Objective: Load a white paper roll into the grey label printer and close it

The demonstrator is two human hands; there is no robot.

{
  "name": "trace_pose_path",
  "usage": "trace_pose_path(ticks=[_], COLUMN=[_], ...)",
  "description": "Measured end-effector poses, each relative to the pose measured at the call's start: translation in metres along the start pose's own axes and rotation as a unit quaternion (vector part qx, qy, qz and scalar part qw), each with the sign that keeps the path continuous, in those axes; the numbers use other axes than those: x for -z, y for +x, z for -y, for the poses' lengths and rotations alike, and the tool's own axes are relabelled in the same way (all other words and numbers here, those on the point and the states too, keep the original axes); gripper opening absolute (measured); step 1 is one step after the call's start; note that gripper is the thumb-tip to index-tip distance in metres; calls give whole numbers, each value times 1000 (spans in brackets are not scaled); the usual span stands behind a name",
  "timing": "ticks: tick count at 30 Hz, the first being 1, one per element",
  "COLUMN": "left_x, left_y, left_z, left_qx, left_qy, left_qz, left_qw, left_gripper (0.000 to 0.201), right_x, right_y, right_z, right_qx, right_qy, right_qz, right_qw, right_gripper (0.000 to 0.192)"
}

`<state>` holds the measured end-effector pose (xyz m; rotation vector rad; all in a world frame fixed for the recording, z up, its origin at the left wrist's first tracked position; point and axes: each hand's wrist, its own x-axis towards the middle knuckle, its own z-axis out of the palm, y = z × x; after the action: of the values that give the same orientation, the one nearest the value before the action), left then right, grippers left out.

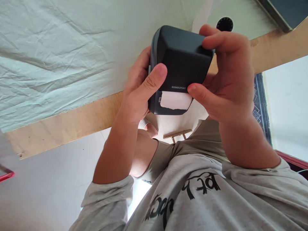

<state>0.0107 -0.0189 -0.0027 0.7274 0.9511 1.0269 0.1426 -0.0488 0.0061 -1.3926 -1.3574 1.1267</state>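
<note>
**Label printer held in both hands, paper showing at the slot**

Wrinkled pale sheeting covers the surface (48,57), edged by a bare wooden strip (72,122), with white floor below it. Over that edge the person holds a dark printer (180,61) up close to the camera. A white label (175,100) already sticks out of the slot beneath the brand name; it has not been torn off, and its printed face cannot be read.

Left hand (139,93) is curled round the printer's left side, thumb laid across the front face. Right hand (228,73) closes on the right side, fingers over the top edge and thumb tip just beside the label's right end. So the printer sits between the two hands, clasped by both, well clear of the surface. A round black object (224,23) lies on the sheeting beyond.
</note>
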Motion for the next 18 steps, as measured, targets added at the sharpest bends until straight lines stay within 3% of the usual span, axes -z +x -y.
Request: trace_pose_path(ticks=[3,9,18], left_x=[-2,7,22], left_y=[2,6,11], left_z=[0,-4,-2], left_qx=[-8,-2,10], left_qy=[-2,14,0], left_qz=[9,77,66], left_qw=[1000,997,998], left_gripper=[17,49,38], right_x=[0,0,1], right_y=[-1,-1,0], right_z=[-5,-20,-17], right_qx=[5,77,34], right_qy=[8,-26,-42], right_qz=[9,31,59], right_qw=[1000,996,997], right_gripper=[43,45,69])
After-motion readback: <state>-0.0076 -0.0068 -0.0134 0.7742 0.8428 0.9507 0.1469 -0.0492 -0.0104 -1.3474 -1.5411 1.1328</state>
